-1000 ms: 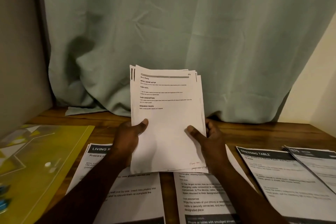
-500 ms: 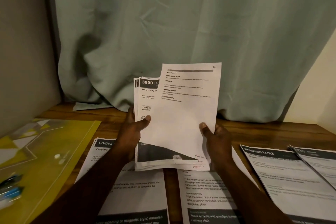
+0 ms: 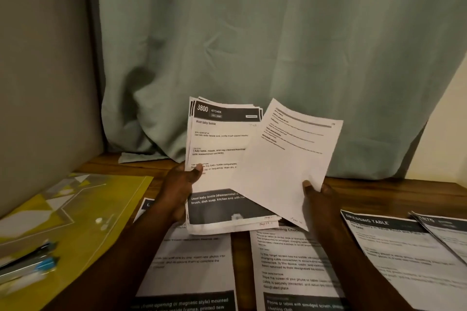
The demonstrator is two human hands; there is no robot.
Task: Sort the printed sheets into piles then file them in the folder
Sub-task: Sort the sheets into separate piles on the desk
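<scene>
My left hand (image 3: 180, 185) grips a stack of printed sheets (image 3: 219, 151) upright above the table; its top page has a dark "3800 KITCHEN" header. My right hand (image 3: 321, 199) pinches one mostly white sheet (image 3: 285, 161) by its lower corner, tilted to the right and overlapping the stack's right edge. Flat on the wooden table (image 3: 394, 190) lie several piles: one under my left forearm (image 3: 192, 270), one in the middle (image 3: 288, 275), a "DRESSING TABLE" pile (image 3: 404, 252) and another at the far right (image 3: 447, 231). A yellow folder (image 3: 73, 212) lies at the left.
Blue-capped pens (image 3: 27, 264) lie on the folder's near end. A pale green curtain (image 3: 252, 45) hangs behind the table and drapes onto its back edge. A grey wall (image 3: 43, 70) closes off the left side.
My right hand has drawn the top white sheet off the stack and swung it to the right, tilting it. The "3800 KITCHEN" page beneath is now exposed. My left hand keeps the stack.
</scene>
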